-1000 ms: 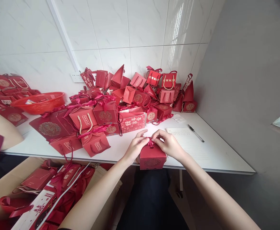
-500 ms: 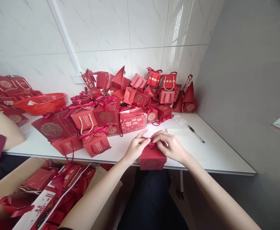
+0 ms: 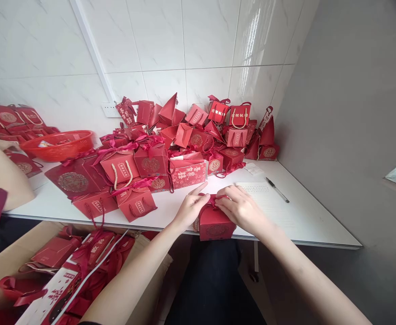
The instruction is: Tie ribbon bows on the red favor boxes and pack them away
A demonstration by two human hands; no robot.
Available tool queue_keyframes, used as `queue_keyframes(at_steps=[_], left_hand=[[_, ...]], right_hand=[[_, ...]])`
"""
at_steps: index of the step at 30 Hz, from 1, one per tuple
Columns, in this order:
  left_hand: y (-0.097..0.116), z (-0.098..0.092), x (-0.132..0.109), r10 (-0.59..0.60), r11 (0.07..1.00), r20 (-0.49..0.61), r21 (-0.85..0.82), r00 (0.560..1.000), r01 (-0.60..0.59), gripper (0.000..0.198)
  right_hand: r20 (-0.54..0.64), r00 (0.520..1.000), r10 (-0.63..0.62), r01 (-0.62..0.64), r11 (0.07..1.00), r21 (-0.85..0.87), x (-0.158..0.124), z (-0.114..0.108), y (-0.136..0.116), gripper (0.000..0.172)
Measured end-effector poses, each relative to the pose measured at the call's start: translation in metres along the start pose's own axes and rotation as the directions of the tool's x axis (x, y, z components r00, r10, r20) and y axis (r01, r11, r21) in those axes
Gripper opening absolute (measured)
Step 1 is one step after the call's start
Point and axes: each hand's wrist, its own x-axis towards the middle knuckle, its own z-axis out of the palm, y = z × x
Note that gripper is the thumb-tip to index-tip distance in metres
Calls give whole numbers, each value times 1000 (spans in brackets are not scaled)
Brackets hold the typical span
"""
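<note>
A red gift box (image 3: 217, 225) with a round printed emblem sits at the table's front edge between my hands. A dark pink ribbon (image 3: 213, 201) lies across its top. My left hand (image 3: 190, 208) is at the box's left top edge, thumb and fingers closed on the ribbon, forefinger stretched out. From the right, my right hand (image 3: 240, 205) reaches over the top with its fingertips pinched together on the ribbon. Those fingers hide part of the ribbon and the lid. A twisted cord shows at the box's left side.
Many red gift boxes (image 3: 150, 161) are heaped along the wall. A notebook (image 3: 265, 203) and a pen (image 3: 277, 189) lie to the right. At left are a red basket (image 3: 62, 155) and another person's arm (image 3: 6, 176). A carton (image 3: 11, 259) of red packaging stands below the table.
My right hand has turned inward and its fingers have drawn closer together at the ribbon. The box has shifted slightly. The other person's arm at the left has moved.
</note>
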Motion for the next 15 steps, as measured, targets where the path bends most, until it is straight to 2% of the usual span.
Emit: queue_keyframes(at_steps=[8,15], left_hand=[[-1,1,-1,26,995,-15,97,1000,-24,46],[5,-3,-4,30,975,-68,223,997,-14,47]], right_hand=[[10,998,-68,69,993,-91,1,-3,-2,22],[22,999,-32,34,996,-84,-2,-9,-2,19]])
